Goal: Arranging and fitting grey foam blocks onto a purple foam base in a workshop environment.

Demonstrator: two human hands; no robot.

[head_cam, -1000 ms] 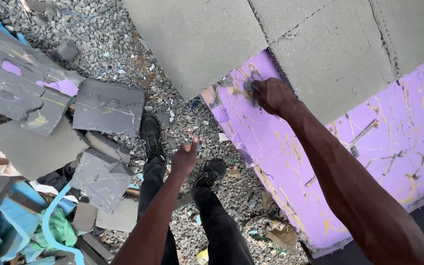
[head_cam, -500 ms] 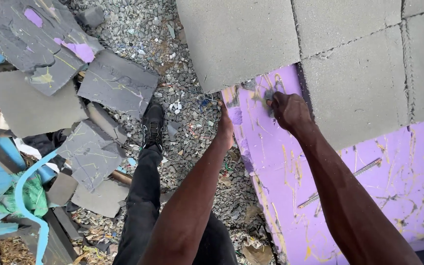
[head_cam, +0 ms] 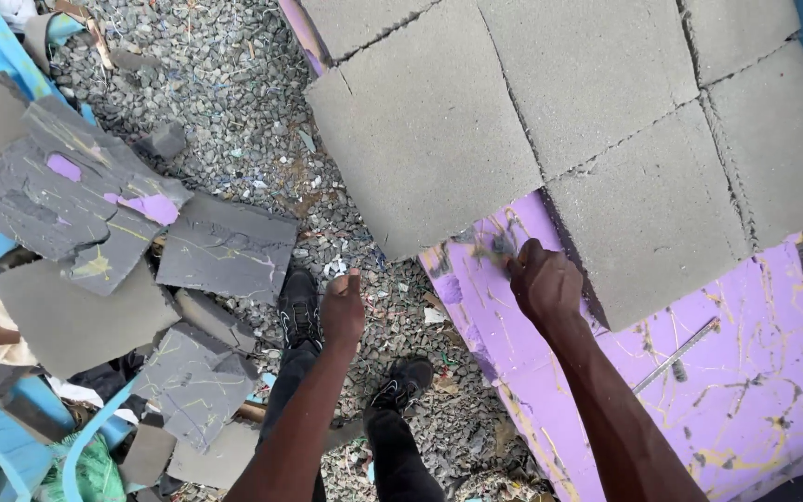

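Flat grey foam slabs (head_cam: 95,214), torn-edged and streaked with yellow and purple, lie piled at the left on loose grey gravel (head_cam: 234,102). The left hand (head_cam: 342,310) hangs over the gravel above a black shoe (head_cam: 300,309), fingers curled narrow, holding nothing. The right hand (head_cam: 545,284) is closed against the lower edge of a square grey foam tile (head_cam: 425,139); what it grips cannot be made out. The tile lies on a smooth purple board (head_cam: 745,372), scratched and yellow-flecked, beside other tiles.
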